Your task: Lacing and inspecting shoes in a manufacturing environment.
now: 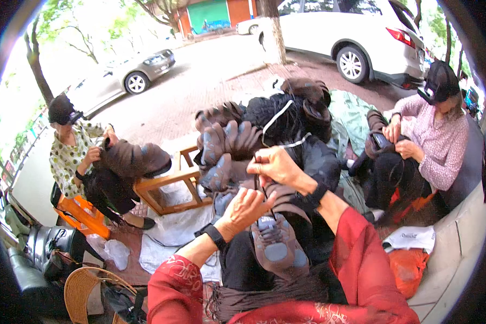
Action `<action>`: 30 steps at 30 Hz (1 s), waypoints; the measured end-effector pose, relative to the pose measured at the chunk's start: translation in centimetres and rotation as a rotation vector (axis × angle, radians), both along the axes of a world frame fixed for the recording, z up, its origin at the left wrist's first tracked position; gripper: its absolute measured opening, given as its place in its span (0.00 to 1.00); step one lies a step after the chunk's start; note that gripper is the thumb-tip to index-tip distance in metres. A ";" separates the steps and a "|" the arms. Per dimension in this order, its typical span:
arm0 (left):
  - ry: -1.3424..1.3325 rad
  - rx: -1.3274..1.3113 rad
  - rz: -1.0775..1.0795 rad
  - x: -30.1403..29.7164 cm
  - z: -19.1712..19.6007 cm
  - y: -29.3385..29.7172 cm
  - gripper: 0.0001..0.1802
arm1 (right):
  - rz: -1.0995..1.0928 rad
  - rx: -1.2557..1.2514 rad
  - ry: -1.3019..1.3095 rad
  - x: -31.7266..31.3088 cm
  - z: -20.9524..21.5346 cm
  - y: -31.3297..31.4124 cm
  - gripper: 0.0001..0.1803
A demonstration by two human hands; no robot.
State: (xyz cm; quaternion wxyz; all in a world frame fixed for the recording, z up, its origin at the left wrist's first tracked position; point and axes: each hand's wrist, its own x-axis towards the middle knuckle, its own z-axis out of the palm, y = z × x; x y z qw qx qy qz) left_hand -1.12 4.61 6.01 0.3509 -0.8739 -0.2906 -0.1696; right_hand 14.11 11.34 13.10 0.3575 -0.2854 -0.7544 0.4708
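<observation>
A brown shoe (276, 244) with grey-blue patches rests on my lap, its toe pointing toward me. From its top a dark shoelace (265, 195) runs up to my fingers. Higher and to the right, my right hand (279, 168) pinches the lace. Lower down, my left hand (244, 213) is closed around it, close above the shoe; its fingertips are partly hidden. Just beyond my hands lie rows of similar brown shoes (230, 141) nested together. A heap of black laces (270, 114), with a white strap across it, sits on the pile.
A wooden stool frame (170, 186) stands left of the pile. Co-workers sit on both sides, one holding a nested row of shoes (137, 157), the other a single shoe (380, 141). An orange bag (407, 270) lies at right, a woven straw item (81, 294) at lower left.
</observation>
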 end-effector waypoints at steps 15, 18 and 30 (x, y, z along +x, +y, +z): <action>-2.187 -2.006 0.025 1.6 -8.0 1.7 0.08 | -0.147 0.887 -0.375 4.9 -14.0 -7.2 0.08; -1.954 -1.899 -0.094 1.9 -8.5 0.7 0.06 | -0.009 0.791 -0.309 3.7 -11.1 -8.1 0.07; -1.416 -1.750 -0.291 1.2 -7.2 -1.2 0.07 | -0.143 -0.526 0.371 2.5 -11.4 -4.8 0.09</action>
